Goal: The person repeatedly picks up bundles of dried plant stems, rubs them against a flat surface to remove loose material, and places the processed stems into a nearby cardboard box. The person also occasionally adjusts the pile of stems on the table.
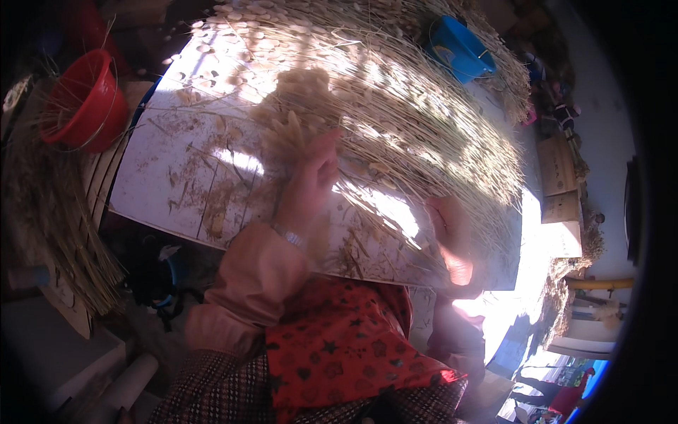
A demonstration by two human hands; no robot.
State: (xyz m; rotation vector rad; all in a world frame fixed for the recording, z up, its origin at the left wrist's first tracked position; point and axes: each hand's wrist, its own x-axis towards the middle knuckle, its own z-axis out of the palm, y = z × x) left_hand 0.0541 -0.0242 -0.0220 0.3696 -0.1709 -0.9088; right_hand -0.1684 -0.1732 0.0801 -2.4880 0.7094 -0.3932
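Observation:
A large heap of dry straw stalks (395,106) lies spread across a white board (166,169). My left hand (311,177) rests on the near edge of the heap, fingers closed around a small tuft of straw heads (286,134). My right hand (452,237) lies flat on the stalks near the board's front right edge, pressing them down; it is blurred and partly washed out by sunlight. A red patterned cloth (339,346) covers my lap below the board.
A red bucket (85,99) with straw stands at the far left. A blue bucket (459,49) sits at the back right. A bundle of straw (63,233) lies left of the board. Wooden blocks (558,184) are stacked at the right.

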